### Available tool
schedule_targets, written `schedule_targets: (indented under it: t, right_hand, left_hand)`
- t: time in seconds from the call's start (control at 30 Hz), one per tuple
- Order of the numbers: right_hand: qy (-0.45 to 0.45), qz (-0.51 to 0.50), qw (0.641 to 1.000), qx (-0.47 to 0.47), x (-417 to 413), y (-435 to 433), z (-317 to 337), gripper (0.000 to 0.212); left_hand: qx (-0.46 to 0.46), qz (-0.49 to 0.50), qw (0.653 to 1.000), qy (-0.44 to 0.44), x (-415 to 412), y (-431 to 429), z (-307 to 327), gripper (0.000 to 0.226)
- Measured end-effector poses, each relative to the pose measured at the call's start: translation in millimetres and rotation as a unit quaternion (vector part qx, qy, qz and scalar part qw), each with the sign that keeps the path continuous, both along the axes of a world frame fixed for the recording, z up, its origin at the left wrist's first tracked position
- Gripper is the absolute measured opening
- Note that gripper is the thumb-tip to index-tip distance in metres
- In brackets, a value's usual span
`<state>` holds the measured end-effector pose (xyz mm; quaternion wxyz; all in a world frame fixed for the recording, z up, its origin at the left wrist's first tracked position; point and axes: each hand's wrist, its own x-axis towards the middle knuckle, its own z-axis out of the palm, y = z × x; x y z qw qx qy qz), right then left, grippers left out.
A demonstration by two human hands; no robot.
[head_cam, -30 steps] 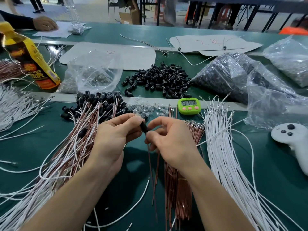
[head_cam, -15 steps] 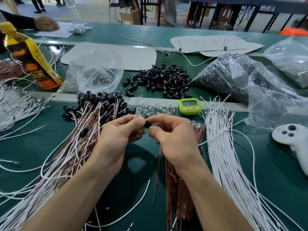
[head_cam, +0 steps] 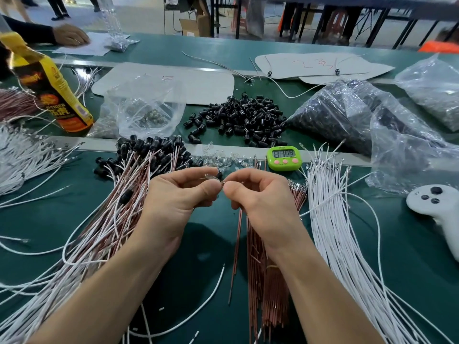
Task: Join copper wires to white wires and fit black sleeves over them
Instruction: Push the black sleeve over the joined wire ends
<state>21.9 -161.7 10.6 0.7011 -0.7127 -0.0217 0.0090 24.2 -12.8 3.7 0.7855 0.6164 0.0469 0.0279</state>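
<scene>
The black sleeve (head_cam: 219, 175) sits just below and left of the green timer (head_cam: 284, 158), pinched at the fingertips of the left hand (head_cam: 178, 194). Something small and clear lies beside it, too small to name. The right hand (head_cam: 260, 197), below the timer, meets the left thumb to thumb. Its thumb and forefinger appear to pinch the top end of a single copper wire (head_cam: 235, 256), which hangs down from under the palm. The joint is hidden between the fingertips, so I cannot tell whether the sleeve is seated.

The step looks like feeding the wire end into the sleeve. It should go best with the right pinch close to the tip so the thin wire does not buckle. The sleeve's bore should be held in line with the wire, and a short straight push should serve better than a twist.

The copper bundle (head_cam: 268, 281) lies below the timer and the white wires (head_cam: 342, 244) fan out below and right of it. Sleeved assemblies (head_cam: 111, 207) lie left of the timer, and loose sleeves (head_cam: 238, 120) are heaped just beyond it.
</scene>
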Motion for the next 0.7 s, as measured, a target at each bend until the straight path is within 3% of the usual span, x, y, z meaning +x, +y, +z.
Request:
schedule_targets:
  t: [0.17, 0.4, 0.7]
  right_hand:
    - [0.024, 0.003, 0.998, 0.058, -0.3, -5.0, 5.2, 0.027]
    - [0.063, 0.011, 0.995, 0.077, -3.1, -5.7, 13.7, 0.029]
    - [0.098, 0.019, 0.992, 0.08, -1.9, -8.0, 16.1, 0.03]
  left_hand:
    - [0.053, 0.003, 0.997, -0.057, -0.8, -0.5, 1.3, 0.027]
    - [0.153, -0.004, 0.979, -0.137, 0.9, 6.9, -0.6, 0.022]
    - [0.271, 0.003, 0.929, -0.253, -3.6, 10.4, -3.8, 0.024]
